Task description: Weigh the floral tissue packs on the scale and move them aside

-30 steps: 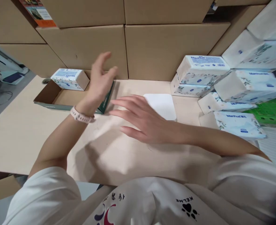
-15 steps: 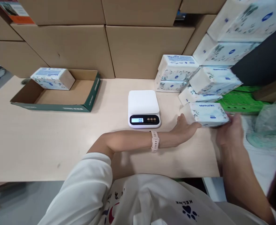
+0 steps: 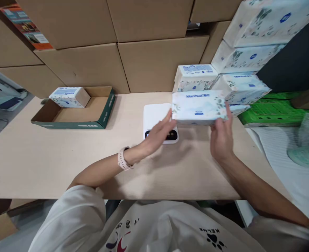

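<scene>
A white tissue pack (image 3: 198,106) with blue print hangs in the air between both hands, just right of a white kitchen scale (image 3: 157,119). My left hand (image 3: 158,134), wearing a pale wristwatch, presses the pack's left end and covers part of the scale's display. My right hand (image 3: 221,138) grips the pack's right end from below. A shallow green-sided cardboard tray (image 3: 75,111) at the left holds one tissue pack (image 3: 69,96) in its far corner.
More tissue packs (image 3: 245,66) are piled at the back right, next to a green crate (image 3: 272,112). Large cardboard boxes (image 3: 154,59) wall off the far side of the beige table (image 3: 51,161). A plastic bag (image 3: 308,147) lies at the right edge.
Both hands have lifted a tissue pack from the right-hand pile and carried it left and up, toward the scale. The camera view has shifted a little.
</scene>
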`<state>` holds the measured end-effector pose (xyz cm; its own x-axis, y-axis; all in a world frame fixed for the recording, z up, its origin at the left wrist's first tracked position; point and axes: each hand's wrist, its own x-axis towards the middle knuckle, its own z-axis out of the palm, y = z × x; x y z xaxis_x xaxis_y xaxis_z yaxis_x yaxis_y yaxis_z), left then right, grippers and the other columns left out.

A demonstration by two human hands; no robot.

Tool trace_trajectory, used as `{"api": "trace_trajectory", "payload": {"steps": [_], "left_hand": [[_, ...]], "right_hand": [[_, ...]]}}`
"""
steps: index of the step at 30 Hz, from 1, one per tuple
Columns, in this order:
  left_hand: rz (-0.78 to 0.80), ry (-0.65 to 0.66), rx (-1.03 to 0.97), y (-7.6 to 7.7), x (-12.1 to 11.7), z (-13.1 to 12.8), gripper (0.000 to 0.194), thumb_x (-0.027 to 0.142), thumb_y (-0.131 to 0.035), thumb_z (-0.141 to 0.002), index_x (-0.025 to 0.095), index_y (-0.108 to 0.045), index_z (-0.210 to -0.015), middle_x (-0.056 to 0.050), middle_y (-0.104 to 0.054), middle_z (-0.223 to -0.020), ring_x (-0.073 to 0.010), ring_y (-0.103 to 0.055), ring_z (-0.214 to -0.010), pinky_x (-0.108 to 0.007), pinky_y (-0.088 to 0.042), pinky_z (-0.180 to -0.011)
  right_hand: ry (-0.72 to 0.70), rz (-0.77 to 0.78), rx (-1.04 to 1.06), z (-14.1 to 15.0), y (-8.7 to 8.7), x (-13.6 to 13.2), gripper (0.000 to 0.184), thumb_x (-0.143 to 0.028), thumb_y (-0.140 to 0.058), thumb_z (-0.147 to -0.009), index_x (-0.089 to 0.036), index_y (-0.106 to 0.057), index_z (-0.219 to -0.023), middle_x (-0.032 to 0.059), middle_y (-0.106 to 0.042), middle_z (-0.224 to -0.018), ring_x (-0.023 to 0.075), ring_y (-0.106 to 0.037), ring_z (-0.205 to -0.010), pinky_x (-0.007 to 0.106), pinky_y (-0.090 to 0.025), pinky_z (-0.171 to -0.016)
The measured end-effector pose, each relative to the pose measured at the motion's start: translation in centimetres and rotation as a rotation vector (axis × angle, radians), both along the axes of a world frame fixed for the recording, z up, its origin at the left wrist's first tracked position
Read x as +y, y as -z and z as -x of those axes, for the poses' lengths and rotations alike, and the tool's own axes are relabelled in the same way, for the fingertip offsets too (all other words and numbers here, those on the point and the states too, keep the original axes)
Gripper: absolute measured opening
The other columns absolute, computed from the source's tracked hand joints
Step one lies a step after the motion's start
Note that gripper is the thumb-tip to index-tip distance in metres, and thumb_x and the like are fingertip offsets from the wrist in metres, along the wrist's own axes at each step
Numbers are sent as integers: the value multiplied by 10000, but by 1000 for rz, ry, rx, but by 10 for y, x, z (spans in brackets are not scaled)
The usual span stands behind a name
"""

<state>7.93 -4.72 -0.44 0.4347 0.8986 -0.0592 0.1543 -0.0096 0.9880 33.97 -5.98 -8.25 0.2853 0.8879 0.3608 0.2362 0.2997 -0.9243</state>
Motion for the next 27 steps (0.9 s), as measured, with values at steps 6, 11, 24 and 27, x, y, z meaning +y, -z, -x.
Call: {"api": "trace_trajectory", "payload": {"steps": [6, 11, 24, 27], "left_hand": [[-100, -195, 126, 11, 17, 57, 712, 662, -400, -1139, 345, -503, -1768, 44, -328, -1928, -311, -145, -1858, -550, -10, -1530], [-129, -203, 142, 31, 24, 69, 722, 720, -419, -1127, 361, -549, -1740, 9, -390, -1908, -342, -194, -1849, -604, -19, -1524], [77, -430, -34, 94, 21, 84, 901, 762, -320, -1133, 272, -215, -1882, -72, -352, -1929, -271, -285, -1825, -473, -225, -1523], [60, -429, -27, 96, 19, 84, 867, 750, -337, -1135, 288, -276, -1867, -55, -381, -1918, -266, -290, -1824, -463, -230, -1525]], "right_hand": [[-189, 196, 121, 76, -6, 39, 958, -865, -617, -988, -420, -374, -1801, 34, -360, -1934, 319, -340, -1813, 644, -264, -1501], [-255, 210, 75, 84, 6, 46, 985, -907, -581, -976, -385, -390, -1790, 63, -322, -1948, 327, -299, -1826, 631, -222, -1514], [-68, 230, 157, 61, 31, 49, 885, -919, -434, -1018, -308, -617, -1632, 127, -717, -1636, 327, -635, -1599, 621, -414, -1418], [-57, 219, 179, 60, 35, 51, 809, -889, -453, -1034, -324, -670, -1570, 105, -771, -1560, 312, -689, -1530, 614, -438, -1396]]}}
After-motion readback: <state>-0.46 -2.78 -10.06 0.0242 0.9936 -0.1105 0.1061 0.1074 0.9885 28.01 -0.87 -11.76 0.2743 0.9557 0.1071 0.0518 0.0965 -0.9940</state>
